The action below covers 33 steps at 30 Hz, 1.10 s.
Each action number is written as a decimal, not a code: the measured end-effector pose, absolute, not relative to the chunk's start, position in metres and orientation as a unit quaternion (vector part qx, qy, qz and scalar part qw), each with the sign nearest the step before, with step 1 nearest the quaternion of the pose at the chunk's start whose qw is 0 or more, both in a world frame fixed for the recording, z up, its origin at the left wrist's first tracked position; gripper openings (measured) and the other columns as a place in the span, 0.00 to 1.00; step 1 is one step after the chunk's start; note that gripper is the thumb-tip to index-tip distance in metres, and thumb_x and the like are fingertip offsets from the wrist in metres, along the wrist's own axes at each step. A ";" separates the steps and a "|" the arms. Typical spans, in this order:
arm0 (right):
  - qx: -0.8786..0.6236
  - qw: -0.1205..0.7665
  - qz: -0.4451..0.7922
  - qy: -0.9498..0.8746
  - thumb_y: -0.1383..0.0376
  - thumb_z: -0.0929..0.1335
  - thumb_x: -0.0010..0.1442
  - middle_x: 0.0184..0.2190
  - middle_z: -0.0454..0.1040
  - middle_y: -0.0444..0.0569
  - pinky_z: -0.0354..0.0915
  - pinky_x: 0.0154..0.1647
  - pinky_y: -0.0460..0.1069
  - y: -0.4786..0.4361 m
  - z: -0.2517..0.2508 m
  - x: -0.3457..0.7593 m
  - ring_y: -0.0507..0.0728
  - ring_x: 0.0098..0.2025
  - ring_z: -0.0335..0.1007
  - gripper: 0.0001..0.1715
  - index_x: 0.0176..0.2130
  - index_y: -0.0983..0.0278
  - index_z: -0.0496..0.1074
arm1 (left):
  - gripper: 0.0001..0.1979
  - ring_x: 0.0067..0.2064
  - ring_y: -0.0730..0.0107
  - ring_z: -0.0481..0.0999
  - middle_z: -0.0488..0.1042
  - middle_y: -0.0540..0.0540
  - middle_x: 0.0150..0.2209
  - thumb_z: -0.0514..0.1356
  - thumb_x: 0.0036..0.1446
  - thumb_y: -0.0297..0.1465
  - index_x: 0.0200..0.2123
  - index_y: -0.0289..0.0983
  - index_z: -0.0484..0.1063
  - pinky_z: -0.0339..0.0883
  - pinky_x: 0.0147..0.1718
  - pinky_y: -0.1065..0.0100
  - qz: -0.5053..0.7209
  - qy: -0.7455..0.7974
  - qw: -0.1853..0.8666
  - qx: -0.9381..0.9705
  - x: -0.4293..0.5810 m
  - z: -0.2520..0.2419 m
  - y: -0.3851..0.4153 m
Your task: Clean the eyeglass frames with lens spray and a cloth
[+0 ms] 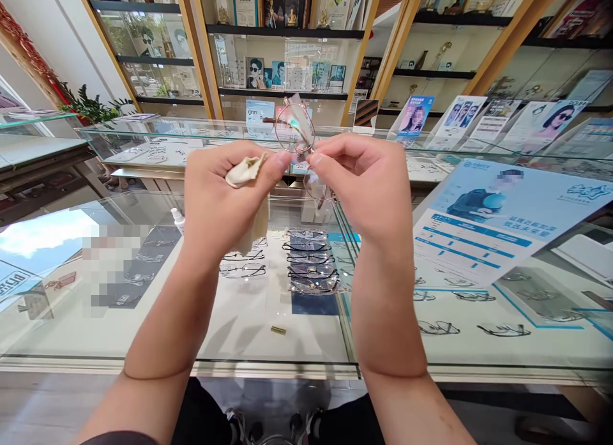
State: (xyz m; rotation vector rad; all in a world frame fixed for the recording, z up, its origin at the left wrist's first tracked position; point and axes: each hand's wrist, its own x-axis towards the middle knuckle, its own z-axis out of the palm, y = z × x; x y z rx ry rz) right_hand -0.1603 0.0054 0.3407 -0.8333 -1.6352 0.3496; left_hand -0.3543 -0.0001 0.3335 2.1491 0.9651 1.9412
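A pair of eyeglasses (pixel 294 127) with thin reddish-gold rims is held up over the glass counter, one lens above the fingers and the other below. My right hand (pixel 371 183) is closed, pinching the frame near its middle between thumb and fingertips. Wrapped in my closed left hand (pixel 223 199) is a cream cleaning cloth (pixel 244 170), part of it hanging below the palm. The left thumb tip reaches the frame beside the right fingertips; whether it presses on it I cannot tell. Behind the left wrist, a white spray bottle (pixel 177 219) is partly hidden.
Beneath my arms lies a glass display counter (pixel 230 363) with rows of eyeglasses (pixel 311 258) inside. A blue printed sheet (pixel 493 218) stands at the right. Beyond are another glass counter (pixel 158 133), standing leaflets (pixel 460 120) and wall shelves (pixel 287 32).
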 end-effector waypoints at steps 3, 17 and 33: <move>-0.344 0.608 0.103 -0.708 0.64 0.73 0.69 0.43 0.82 0.48 0.76 0.57 0.60 -0.003 0.340 -0.170 0.61 0.51 0.79 0.08 0.35 0.57 0.81 | 0.22 0.40 0.62 0.83 0.84 0.49 0.33 0.69 0.66 0.54 0.34 0.42 0.84 0.79 0.40 0.60 0.603 0.331 0.105 0.718 -0.345 0.334 -0.011; -0.308 0.544 0.087 -0.776 0.62 0.72 0.70 0.46 0.85 0.50 0.74 0.61 0.64 -0.039 0.343 -0.177 0.65 0.54 0.80 0.08 0.42 0.56 0.84 | 0.14 0.34 0.65 0.79 0.82 0.49 0.30 0.68 0.68 0.43 0.34 0.40 0.82 0.74 0.34 0.63 0.614 0.382 0.103 0.683 -0.360 0.328 -0.018; -0.356 0.446 0.147 -0.808 0.48 0.60 0.79 0.24 0.66 0.41 0.56 0.36 0.53 -0.011 0.281 -0.181 0.56 0.28 0.59 0.22 0.38 0.57 0.69 | 0.17 0.45 0.52 0.84 0.87 0.42 0.44 0.59 0.63 0.30 0.51 0.43 0.84 0.66 0.37 0.64 -0.002 0.584 -0.010 0.812 -0.464 0.254 -0.045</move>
